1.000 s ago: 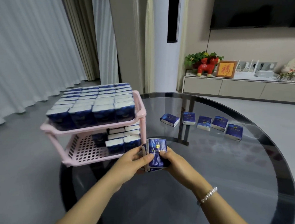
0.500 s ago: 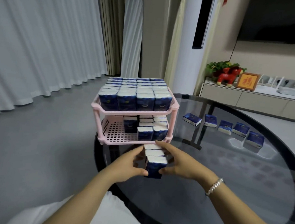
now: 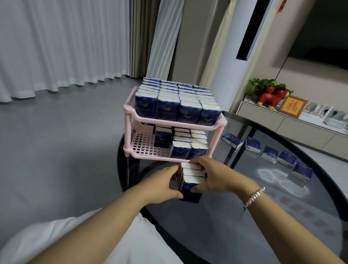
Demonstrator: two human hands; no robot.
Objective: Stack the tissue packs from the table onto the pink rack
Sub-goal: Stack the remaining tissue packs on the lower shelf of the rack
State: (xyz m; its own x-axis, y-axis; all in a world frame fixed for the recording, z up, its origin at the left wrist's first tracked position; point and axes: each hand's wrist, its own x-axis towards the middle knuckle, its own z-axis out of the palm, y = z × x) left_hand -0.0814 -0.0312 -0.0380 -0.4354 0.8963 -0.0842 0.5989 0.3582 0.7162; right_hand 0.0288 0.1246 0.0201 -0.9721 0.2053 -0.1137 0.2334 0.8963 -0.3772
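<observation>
Both hands, L & R, clamp a row of packs upright just in front of rack, row's long axis pointing into its lower shelf, w/ open slot slightly left.

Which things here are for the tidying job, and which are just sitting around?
For the job: pink rack, bunch of tissue packs held by left hand and right hand, five loose packs on table.
Just around: red toy animal, framed picture, curtains.

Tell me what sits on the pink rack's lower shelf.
On the pink rack's lower shelf, upright blue tissue packs fill the right side; the left grid is bare. The top shelf covers the back rows, so their count cannot be seen.
</observation>
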